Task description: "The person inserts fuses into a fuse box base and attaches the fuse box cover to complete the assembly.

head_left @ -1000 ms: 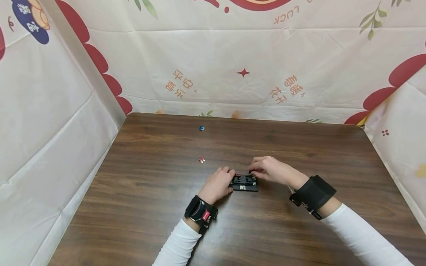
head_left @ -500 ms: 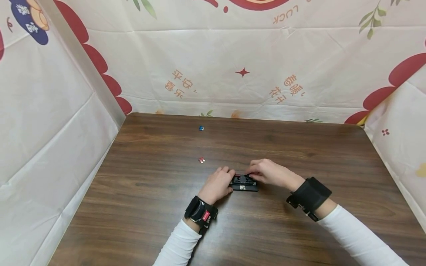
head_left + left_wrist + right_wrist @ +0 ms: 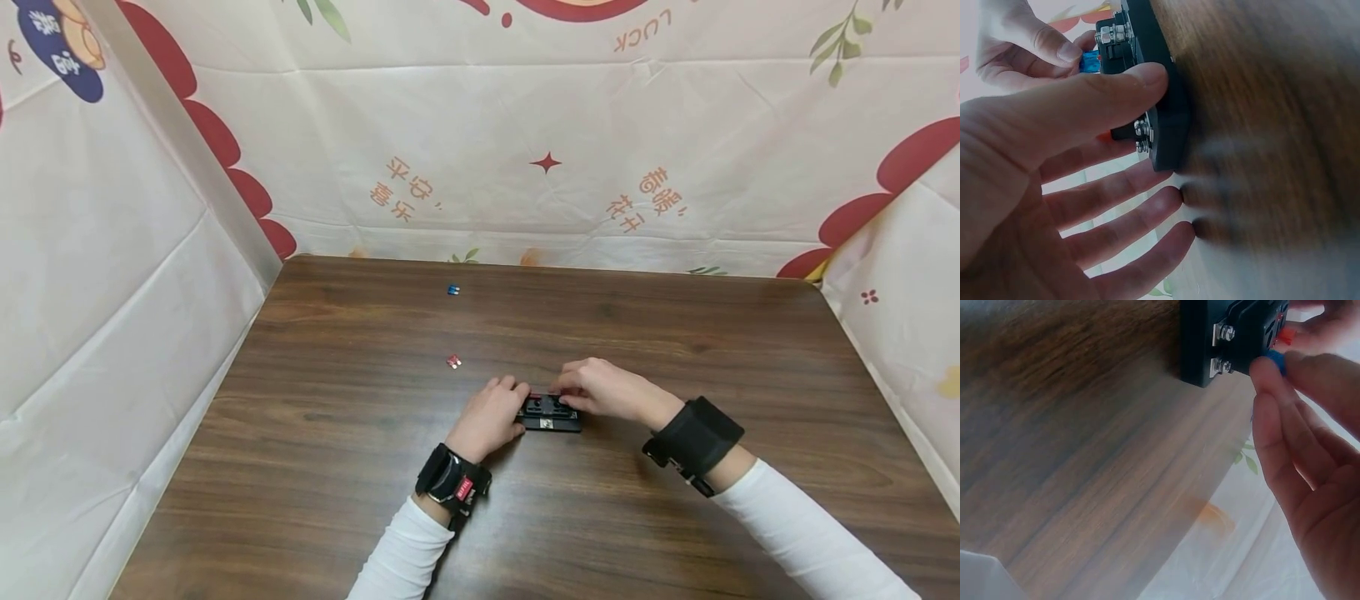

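Observation:
A black fuse block with metal screw terminals lies on the table. My left hand grips its left end, thumb on the near side and fingers around the far side. At the block's right part, my right hand pinches a blue blade fuse between thumb and index finger. The fuse is up against the block's top face; fingers hide its prongs, so I cannot tell how deep it sits. In the right wrist view, a red blade fuse stands in the block beside the blue one.
A loose red blade fuse lies beyond my left hand. Farther back, near the table's far edge, is a loose blue blade fuse. Printed white cloth hangs behind and at both sides of the brown wooden table.
My right hand has shifted slightly left and nearer, bringing the pinched fuse onto the block's right part. My left hand and the block have stayed put.

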Tool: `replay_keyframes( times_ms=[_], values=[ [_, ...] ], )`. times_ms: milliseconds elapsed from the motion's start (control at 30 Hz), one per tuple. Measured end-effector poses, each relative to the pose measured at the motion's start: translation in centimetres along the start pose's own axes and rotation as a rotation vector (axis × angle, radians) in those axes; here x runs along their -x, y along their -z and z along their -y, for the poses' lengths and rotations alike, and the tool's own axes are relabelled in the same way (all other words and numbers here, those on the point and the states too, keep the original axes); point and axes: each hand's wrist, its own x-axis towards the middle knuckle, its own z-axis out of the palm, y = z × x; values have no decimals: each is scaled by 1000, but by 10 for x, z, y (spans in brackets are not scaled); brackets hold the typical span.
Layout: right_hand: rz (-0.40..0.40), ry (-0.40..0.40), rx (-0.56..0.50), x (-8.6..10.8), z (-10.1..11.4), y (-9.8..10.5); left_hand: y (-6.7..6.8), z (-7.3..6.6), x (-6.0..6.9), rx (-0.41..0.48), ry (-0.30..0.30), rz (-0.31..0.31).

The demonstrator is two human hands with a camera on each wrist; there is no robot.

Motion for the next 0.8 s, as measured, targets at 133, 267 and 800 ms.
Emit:
replay_keyframes(
  times_ms=[133,267,800],
  values=[
    [-7,-24,-18,1,0,1,0,0,0,5,-2,3],
    [-22,-41,-4,1,0,3,0,0,0,8,-7,3],
    [53,-105,3,-8,4,8,-1,0,0,-5,-23,-12]
  ],
)
